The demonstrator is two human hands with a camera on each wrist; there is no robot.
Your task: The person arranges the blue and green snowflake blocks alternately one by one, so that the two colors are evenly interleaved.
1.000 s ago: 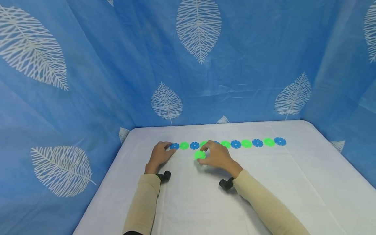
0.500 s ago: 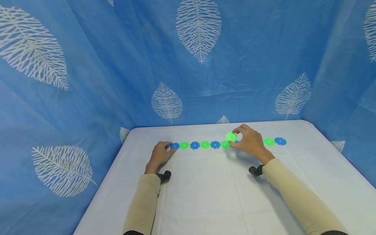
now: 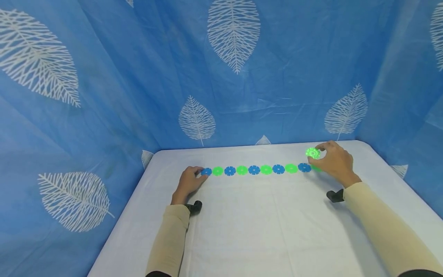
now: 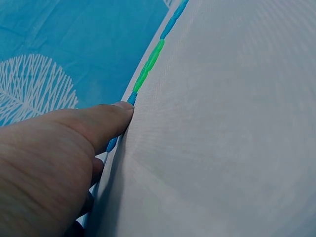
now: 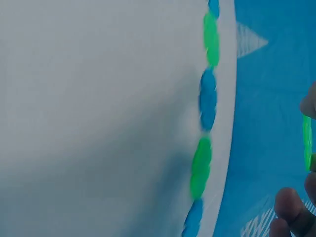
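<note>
A row of notched plastic discs, alternating blue and green, lies across the far part of the white table [image 3: 235,223] in the head view. At the row's left end, my left hand [image 3: 188,182] pinches a blue disc [image 3: 206,171] between thumb and finger; in the left wrist view the thumb [image 4: 111,118] covers part of it. My right hand [image 3: 335,163] holds a loose green disc [image 3: 312,153] by its edge, raised over the row's right end. That disc appears edge-on in the right wrist view [image 5: 307,140]. The right hand hides the row's last blue disc.
Blue cloth [image 3: 149,77] with white leaf prints hangs behind and beside the table. Black wrist-worn cameras [image 3: 195,208] sit below both hands. Neighbouring green [image 3: 217,171] and blue [image 3: 230,171] discs continue the row between the hands.
My right hand has carried the green disc from in front of the row's middle rightward and up, to over the right end. The left hand stays at the left-end blue disc.
</note>
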